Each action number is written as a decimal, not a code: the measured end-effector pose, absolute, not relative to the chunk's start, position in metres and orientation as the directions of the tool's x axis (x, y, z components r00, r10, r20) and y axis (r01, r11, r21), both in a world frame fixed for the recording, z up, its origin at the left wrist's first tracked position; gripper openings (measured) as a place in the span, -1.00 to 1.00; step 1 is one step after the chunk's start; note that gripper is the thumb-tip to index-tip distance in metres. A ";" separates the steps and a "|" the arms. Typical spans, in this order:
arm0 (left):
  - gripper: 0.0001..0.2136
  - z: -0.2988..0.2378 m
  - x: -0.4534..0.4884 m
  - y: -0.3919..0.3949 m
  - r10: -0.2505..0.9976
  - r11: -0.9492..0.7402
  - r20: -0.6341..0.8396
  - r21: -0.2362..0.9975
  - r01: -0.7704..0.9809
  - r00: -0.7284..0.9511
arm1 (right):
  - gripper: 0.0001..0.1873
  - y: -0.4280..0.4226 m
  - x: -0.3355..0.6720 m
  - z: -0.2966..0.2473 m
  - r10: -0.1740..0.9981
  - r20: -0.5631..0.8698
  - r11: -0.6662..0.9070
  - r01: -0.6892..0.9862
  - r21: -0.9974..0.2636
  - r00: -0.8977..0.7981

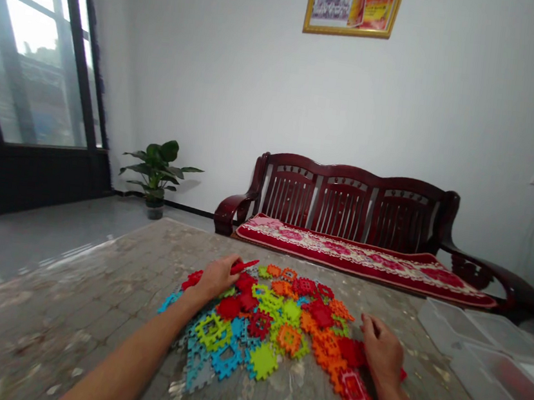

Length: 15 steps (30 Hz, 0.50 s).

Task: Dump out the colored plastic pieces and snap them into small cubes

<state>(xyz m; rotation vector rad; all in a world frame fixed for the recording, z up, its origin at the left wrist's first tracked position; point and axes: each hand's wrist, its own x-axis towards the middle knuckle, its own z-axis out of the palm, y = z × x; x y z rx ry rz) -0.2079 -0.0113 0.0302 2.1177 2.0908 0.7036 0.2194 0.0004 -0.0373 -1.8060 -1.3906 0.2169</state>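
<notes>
My left hand [217, 278] is closed on a thin red interlocking tile [246, 265], held tilted edge-on above the far left part of a spread of toothed plastic tiles. My right hand [382, 352] has its fingers curled at the right end of the spread; whether anything is pinched in it I cannot make out. Beside it lie a red tile [349, 351] and a red square frame tile [353, 389] on orange ones. The middle holds lime green tiles [263, 360], a red openwork tile [259, 324] and an orange one [289, 339]. Blue tiles [227, 358] lie nearer my left arm.
The tiles lie on a table with a grey patterned cover [104, 297]. Clear plastic boxes [491, 390] stand at the right edge. Beyond the table are a dark red wooden bench [344, 203] with a red floral cover and a potted plant [156, 170].
</notes>
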 end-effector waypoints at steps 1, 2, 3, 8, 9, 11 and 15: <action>-0.77 0.031 -0.216 -0.014 0.963 -0.039 0.262 0.377 0.926 -0.066 | -0.37 -0.001 0.220 -0.038 0.858 0.335 -0.053 0.716 -0.696 0.389; -0.78 0.032 -0.223 -0.016 0.961 -0.017 0.262 0.379 0.925 -0.090 | -0.37 -0.001 0.220 -0.038 0.850 0.339 -0.055 0.709 -0.703 0.402; -0.78 0.033 -0.230 -0.019 0.959 0.005 0.261 0.380 0.925 -0.112 | -0.36 -0.002 0.220 -0.038 0.843 0.345 -0.055 0.704 -0.709 0.413; -0.56 0.030 -0.255 -0.041 0.955 0.016 0.273 0.349 0.937 -0.118 | -0.38 -0.002 0.220 -0.041 0.846 0.316 -0.084 0.693 -0.716 0.429; -0.48 0.027 -0.256 -0.046 0.957 -0.011 0.277 0.332 0.943 -0.086 | -0.39 -0.001 0.220 -0.043 0.853 0.312 -0.088 0.705 -0.704 0.418; -0.36 0.022 -0.253 -0.055 0.970 -0.075 0.241 0.305 0.950 -0.001 | -0.41 0.002 0.221 -0.047 0.869 0.315 -0.085 0.742 -0.664 0.382; -0.15 0.009 -0.231 -0.070 0.992 -0.127 0.050 0.309 0.943 0.117 | -0.43 0.006 0.220 -0.053 0.909 0.331 -0.033 0.838 -0.545 0.252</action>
